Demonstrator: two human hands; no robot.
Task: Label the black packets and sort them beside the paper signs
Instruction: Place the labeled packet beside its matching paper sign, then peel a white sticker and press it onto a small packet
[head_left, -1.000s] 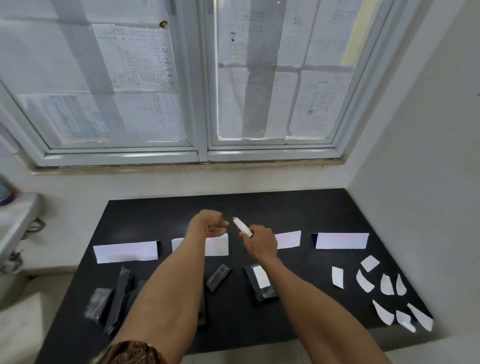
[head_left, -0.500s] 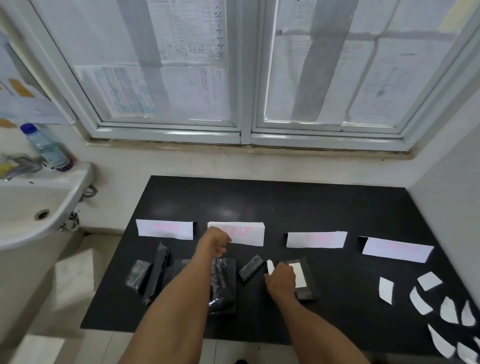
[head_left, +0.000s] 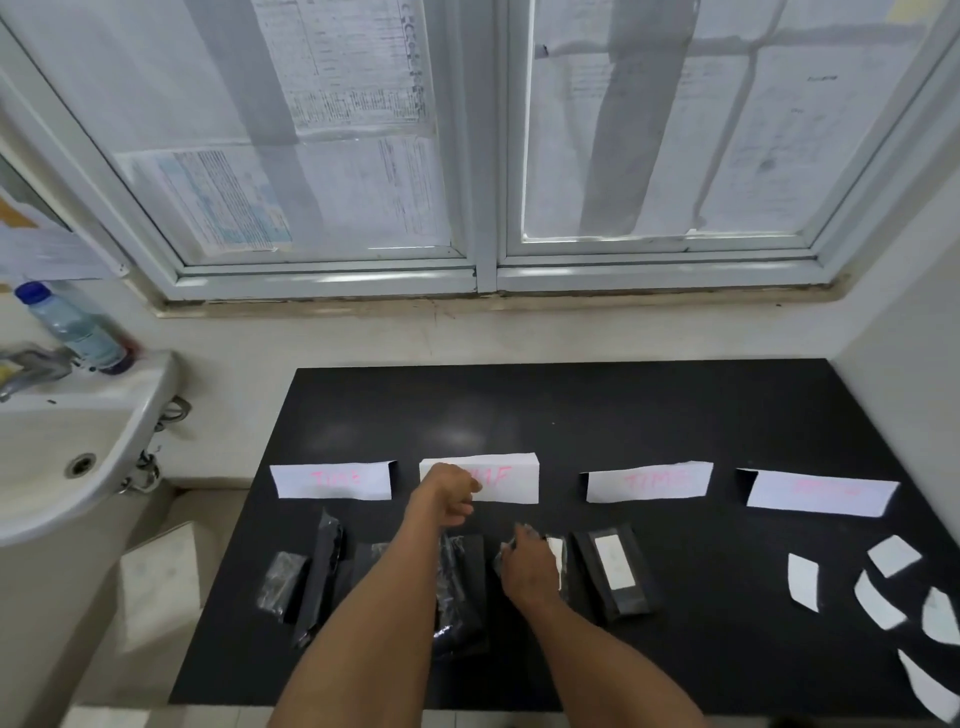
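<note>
Right hand (head_left: 527, 566) curled on small black packet (head_left: 501, 558), mid-surface (head_left: 571, 415); white label (head_left: 556, 557) at its fingers. Left hand (head_left: 447, 493) fisted, seemingly empty, over second paper sign (head_left: 511, 483). Label likely needed flat, centred pressing.

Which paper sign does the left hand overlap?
The second sign from the left; the left hand covers its left end, while the others show whole.

Black table (head_left: 623, 410). Across the middle — four white signs (head_left: 647, 480) in a row, pink lettering. Nearer edge, left to centre: black packets (head_left: 283, 577) lying flat, one bearing a white label (head_left: 613, 564), face up. Far right — loose white slips (head_left: 802, 581), scattered.
</note>
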